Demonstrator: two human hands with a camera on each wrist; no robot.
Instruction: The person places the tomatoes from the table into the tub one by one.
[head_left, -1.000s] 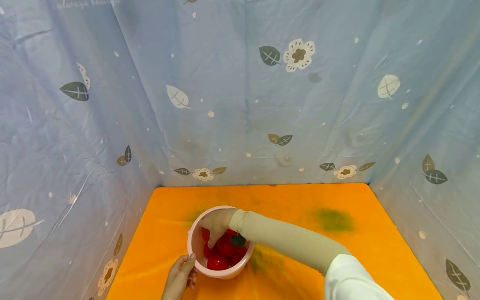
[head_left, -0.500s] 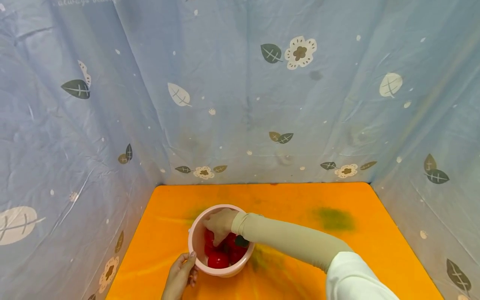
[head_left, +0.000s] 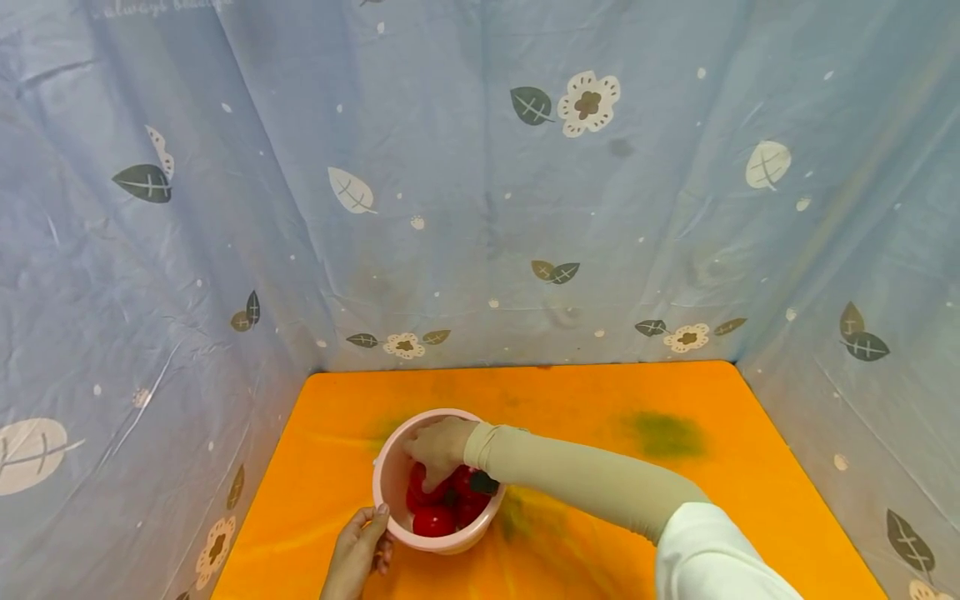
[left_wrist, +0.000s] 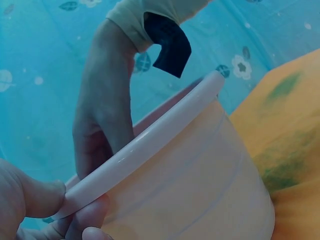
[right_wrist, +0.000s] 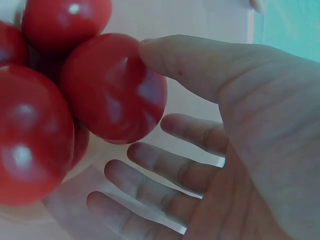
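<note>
A pale pink bucket (head_left: pixel 442 546) stands on the orange tabletop, with several red tomatoes (head_left: pixel 433 522) inside. My left hand (head_left: pixel 358 546) pinches the bucket's rim at its near left, thumb on one side and fingers on the other, as the left wrist view confirms. Reaching in over the rim is my right hand (head_left: pixel 437 448). In the right wrist view its thumb touches one tomato (right_wrist: pixel 115 90), while the other fingers (right_wrist: pixel 172 172) extend loosely below and beside that tomato. Other tomatoes lie against it, partly cut off by the frame.
The orange tabletop (head_left: pixel 585 392) carries dark green stains (head_left: pixel 666 435) to the right of the bucket. Blue sheeting (head_left: pixel 465 167) with leaf and flower prints encloses the back and both sides. A dark device (left_wrist: pixel 172 45) sits on the right wrist.
Inside the bucket the tomatoes have shifted under my right hand, which has moved only slightly. The left hand keeps its place on the rim, and the bucket stays put.
</note>
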